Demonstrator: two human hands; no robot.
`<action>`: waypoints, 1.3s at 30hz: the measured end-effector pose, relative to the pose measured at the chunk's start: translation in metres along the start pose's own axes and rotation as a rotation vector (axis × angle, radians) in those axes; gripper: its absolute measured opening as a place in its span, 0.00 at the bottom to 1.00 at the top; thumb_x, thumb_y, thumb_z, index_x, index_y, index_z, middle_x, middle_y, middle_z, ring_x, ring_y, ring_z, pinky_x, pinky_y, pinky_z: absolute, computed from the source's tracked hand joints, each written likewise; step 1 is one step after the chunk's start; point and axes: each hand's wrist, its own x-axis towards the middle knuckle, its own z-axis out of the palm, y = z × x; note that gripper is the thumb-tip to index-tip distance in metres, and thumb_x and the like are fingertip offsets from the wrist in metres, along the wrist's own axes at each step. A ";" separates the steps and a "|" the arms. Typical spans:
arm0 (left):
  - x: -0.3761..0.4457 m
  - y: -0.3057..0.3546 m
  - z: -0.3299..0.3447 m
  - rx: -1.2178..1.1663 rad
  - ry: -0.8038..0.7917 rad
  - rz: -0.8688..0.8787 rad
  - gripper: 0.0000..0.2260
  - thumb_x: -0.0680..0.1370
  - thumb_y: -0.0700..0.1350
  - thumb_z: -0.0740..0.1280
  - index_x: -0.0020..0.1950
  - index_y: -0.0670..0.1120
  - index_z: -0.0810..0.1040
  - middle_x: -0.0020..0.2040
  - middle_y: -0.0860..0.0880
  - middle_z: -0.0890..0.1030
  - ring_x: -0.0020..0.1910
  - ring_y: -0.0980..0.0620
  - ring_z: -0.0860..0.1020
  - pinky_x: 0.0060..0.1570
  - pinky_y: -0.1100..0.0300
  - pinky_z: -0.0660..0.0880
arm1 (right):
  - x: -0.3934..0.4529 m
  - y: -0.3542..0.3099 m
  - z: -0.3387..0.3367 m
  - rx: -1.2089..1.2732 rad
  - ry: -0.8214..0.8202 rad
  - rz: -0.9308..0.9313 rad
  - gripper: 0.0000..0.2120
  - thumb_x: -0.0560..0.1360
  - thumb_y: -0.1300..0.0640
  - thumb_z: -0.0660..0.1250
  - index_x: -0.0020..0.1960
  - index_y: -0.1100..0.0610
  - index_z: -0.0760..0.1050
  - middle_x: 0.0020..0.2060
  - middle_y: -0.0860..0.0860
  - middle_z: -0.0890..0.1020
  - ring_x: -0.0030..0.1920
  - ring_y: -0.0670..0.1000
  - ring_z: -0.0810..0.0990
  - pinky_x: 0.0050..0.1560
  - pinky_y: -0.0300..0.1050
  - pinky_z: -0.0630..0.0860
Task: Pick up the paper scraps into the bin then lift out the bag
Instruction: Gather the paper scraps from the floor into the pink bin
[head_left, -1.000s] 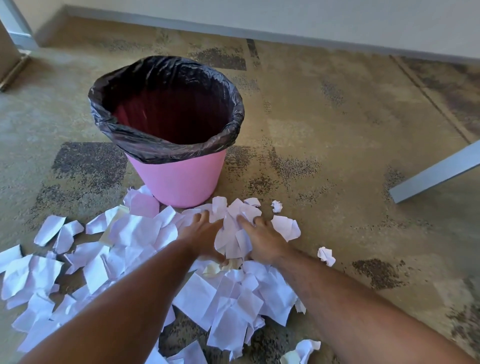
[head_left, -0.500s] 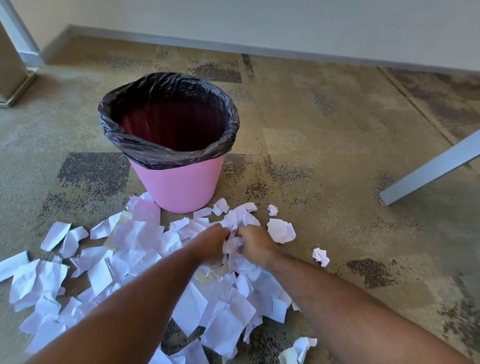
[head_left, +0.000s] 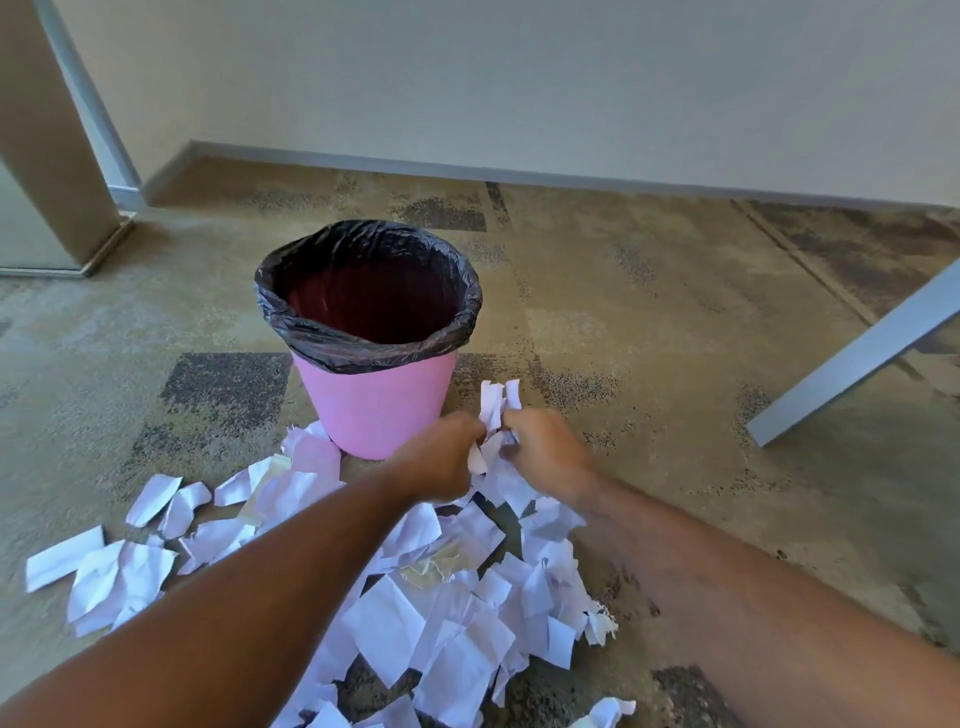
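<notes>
Hardly anything of the job is done, as far as I can judge: the pink bin (head_left: 371, 400) stands upright on the carpet (head_left: 649, 332) with its black bag (head_left: 363, 343) folded over the rim, and what I can see of the inside looks dark and bare of paper. Most of the paper scraps (head_left: 441, 613) lie spread over the floor between me and the bin, some touching its foot. Filling the bin is nearly all ahead of me, and lifting out the bag comes after that.

My left hand (head_left: 441, 457) and right hand (head_left: 545, 452) are stretched out side by side just in front of the bin's lower right, knuckles up. The fingers of both are curled round one shared bunch of scraps (head_left: 496, 410), squeezing it between the two hands, with white ends sticking up above them. The bunch sits lower than the bin's rim and outside it. Both forearms reach straight forward from the bottom of the view.
</notes>
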 end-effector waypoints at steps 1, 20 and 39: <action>0.002 0.005 -0.008 -0.003 0.020 0.005 0.10 0.70 0.35 0.68 0.49 0.45 0.77 0.48 0.48 0.75 0.45 0.47 0.75 0.41 0.56 0.74 | 0.002 -0.004 -0.015 -0.002 0.010 -0.022 0.03 0.77 0.61 0.69 0.48 0.60 0.80 0.41 0.57 0.82 0.43 0.59 0.80 0.37 0.49 0.69; 0.012 -0.015 -0.180 -0.056 0.758 -0.107 0.12 0.73 0.38 0.68 0.56 0.46 0.75 0.55 0.47 0.74 0.47 0.47 0.76 0.46 0.52 0.76 | 0.101 -0.158 -0.127 0.006 0.505 -0.280 0.06 0.79 0.66 0.61 0.55 0.62 0.75 0.49 0.59 0.77 0.48 0.59 0.74 0.46 0.45 0.62; 0.018 0.012 -0.097 0.086 0.855 0.077 0.16 0.73 0.37 0.68 0.61 0.42 0.76 0.61 0.44 0.76 0.62 0.43 0.72 0.62 0.52 0.72 | 0.082 -0.057 -0.051 0.119 0.563 -0.169 0.14 0.80 0.66 0.62 0.64 0.59 0.77 0.57 0.54 0.76 0.55 0.54 0.77 0.50 0.45 0.76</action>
